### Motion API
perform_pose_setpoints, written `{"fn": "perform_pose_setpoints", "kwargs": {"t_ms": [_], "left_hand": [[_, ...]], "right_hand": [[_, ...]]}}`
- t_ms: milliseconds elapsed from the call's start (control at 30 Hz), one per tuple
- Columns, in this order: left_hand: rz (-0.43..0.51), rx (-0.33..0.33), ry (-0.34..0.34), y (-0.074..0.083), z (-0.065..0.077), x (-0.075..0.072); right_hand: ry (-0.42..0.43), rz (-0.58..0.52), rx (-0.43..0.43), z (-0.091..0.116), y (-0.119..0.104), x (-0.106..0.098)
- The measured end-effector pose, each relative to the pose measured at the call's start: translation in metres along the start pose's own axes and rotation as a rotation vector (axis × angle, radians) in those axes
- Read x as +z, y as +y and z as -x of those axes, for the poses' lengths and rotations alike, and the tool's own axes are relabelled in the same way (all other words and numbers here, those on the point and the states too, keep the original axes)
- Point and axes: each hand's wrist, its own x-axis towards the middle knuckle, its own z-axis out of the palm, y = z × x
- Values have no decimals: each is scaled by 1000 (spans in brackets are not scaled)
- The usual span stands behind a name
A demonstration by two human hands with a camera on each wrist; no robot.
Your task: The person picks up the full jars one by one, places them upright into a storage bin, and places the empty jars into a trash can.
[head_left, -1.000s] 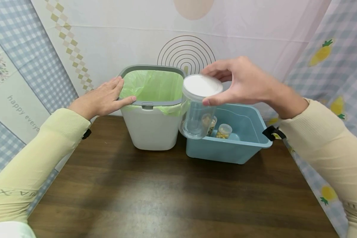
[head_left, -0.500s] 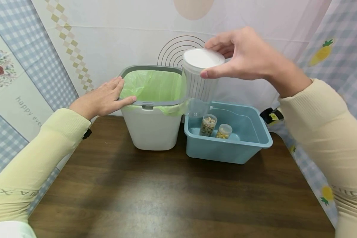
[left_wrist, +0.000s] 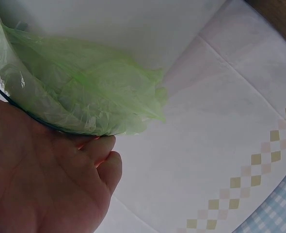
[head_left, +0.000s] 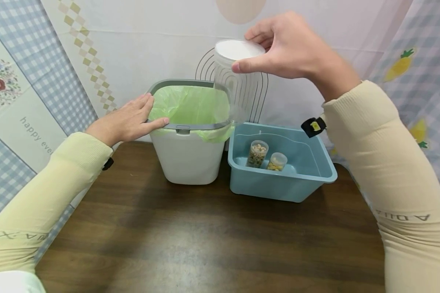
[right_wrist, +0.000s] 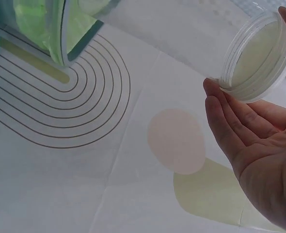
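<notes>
My right hand (head_left: 291,47) pinches a clear plastic jar (head_left: 229,83) by its white lid (head_left: 239,49), thumb on the near side and fingers behind. The jar hangs upright, its lower end overlapping the right rim of a white trash can (head_left: 187,158) in the head view. In the right wrist view the lid (right_wrist: 259,58) sits between fingers and thumb. With straight fingers, my left hand (head_left: 122,120) rests on the can's grey rim (head_left: 201,126) at the left. A green liner bag (head_left: 188,103) lines the can and folds out over its rim, also seen in the left wrist view.
A light blue bin (head_left: 271,187) stands right of the can. Inside are a small jar of nuts (head_left: 257,154) and a shorter jar with yellow pieces (head_left: 277,162). Both containers stand on a brown wooden table (head_left: 205,236) against a patterned cloth backdrop (head_left: 150,44).
My right hand has lifted the jar from in front of the blue bin's left side, up and slightly left toward the can. My left hand has stayed on the rim.
</notes>
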Motion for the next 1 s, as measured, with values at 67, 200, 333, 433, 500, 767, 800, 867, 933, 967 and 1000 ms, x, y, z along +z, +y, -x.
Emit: {"fn": "perform_pose_setpoints", "kwargs": {"t_ms": [67, 200, 333, 433, 500, 767, 800, 867, 933, 967, 1000], "left_hand": [[2, 1, 0, 0, 0, 0], [2, 0, -2, 0, 2, 0], [3, -2, -2, -1, 3, 0], [3, -4, -1, -1, 4, 0], [2, -7, -2, -1, 5, 1], [4, -16, -4, -1, 5, 1], [3, -16, -5, 0, 5, 0], [3, -16, -6, 0, 6, 0], [2, -14, -8, 0, 6, 0], [1, -14, -9, 1, 6, 0], [1, -13, -9, 1, 6, 0]], "right_hand": [[7, 0, 15, -5, -1, 3], [20, -1, 40, -15, -5, 12], [21, -17, 50, -22, -7, 22], [14, -32, 50, -27, -10, 31], [10, -38, 48, -29, -11, 37], [-1, -49, 30, -40, -14, 58], [-3, -50, 24, -41, -14, 61], [-9, -55, 22, -44, -14, 66], [-14, -53, 21, -45, -13, 70], [-17, -55, 27, -46, -13, 72], [-18, -54, 26, -46, -13, 74]]}}
